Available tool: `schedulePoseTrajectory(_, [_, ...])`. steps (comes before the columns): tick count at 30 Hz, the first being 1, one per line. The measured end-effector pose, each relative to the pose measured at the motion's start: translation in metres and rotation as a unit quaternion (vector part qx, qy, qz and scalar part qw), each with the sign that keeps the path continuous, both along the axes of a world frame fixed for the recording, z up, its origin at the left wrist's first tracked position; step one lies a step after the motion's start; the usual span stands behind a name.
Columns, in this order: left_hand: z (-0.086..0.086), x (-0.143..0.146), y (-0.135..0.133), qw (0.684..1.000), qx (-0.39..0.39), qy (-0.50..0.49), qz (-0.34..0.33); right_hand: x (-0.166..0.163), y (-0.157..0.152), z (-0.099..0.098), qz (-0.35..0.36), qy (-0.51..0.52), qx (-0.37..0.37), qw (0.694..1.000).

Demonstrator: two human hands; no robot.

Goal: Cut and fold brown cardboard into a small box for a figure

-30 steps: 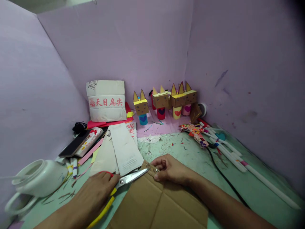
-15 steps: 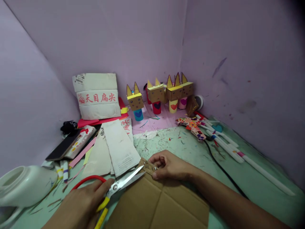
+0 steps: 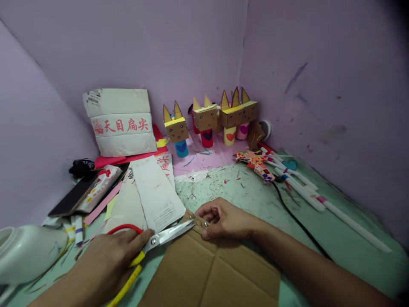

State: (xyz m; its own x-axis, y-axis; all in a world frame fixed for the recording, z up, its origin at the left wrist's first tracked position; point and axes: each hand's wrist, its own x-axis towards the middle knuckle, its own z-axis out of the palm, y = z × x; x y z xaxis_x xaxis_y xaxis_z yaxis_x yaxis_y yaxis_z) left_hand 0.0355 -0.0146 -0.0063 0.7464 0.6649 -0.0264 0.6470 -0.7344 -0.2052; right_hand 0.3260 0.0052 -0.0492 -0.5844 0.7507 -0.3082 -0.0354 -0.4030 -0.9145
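Observation:
My left hand (image 3: 108, 256) grips a pair of scissors (image 3: 164, 236) with red and yellow handles. The blades are nearly together, their tips at the top corner of a brown cardboard sheet (image 3: 207, 268). My right hand (image 3: 223, 219) pinches that sheet at its upper edge, just right of the blade tips, thumb on top and fingers curled behind. Creases run across the cardboard, and small marks show near the pinched edge. White cardboard pieces (image 3: 159, 192) lie just beyond the scissors.
Several cardboard animal-head figures (image 3: 207, 119) stand at the back. A glue gun (image 3: 255, 164) with floral wrapping and a black cord lies right, beside white glue sticks (image 3: 348, 224). A white jug (image 3: 32, 251) lies at left. Scraps dot the green tabletop (image 3: 217, 187).
The scissor blades have closed from a wider gap, and their tips stay at the cardboard's corner. The right hand keeps its pinch. The view has shifted slightly.

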Motion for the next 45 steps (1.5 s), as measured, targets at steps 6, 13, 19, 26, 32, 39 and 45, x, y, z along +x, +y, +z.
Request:
schedulePoseTrajectory(6, [0.008,0.003,0.023,0.987,0.099,0.044,-0.122,-0.001,-0.002,0.000,0.028,0.020,0.002,0.999])
schedulePoseTrajectory(13, [0.007,0.005,0.029,0.994,-0.040,0.011,-0.104,0.001,-0.002,-0.003,0.042,0.024,0.014,0.999])
schedulePoseTrajectory(19, [0.013,0.015,0.022,0.992,-0.079,0.100,-0.016,0.001,-0.001,-0.005,0.035,0.023,0.028,0.999])
schedulePoseTrajectory(26, [-0.006,0.005,-0.002,0.979,0.171,0.089,-0.062,0.001,-0.001,-0.006,0.039,0.024,0.009,0.999])
schedulePoseTrajectory(32, [-0.008,0.004,-0.005,0.974,0.198,0.084,-0.069,0.003,0.003,-0.001,0.021,0.009,0.054,0.998])
schedulePoseTrajectory(39, [0.002,0.009,0.002,0.974,0.183,0.094,-0.091,-0.017,0.025,0.017,0.017,-0.085,0.057,0.995])
schedulePoseTrajectory(45, [0.004,0.011,0.003,0.978,0.162,0.095,-0.089,-0.024,0.038,0.020,0.073,-0.117,0.033,0.990])
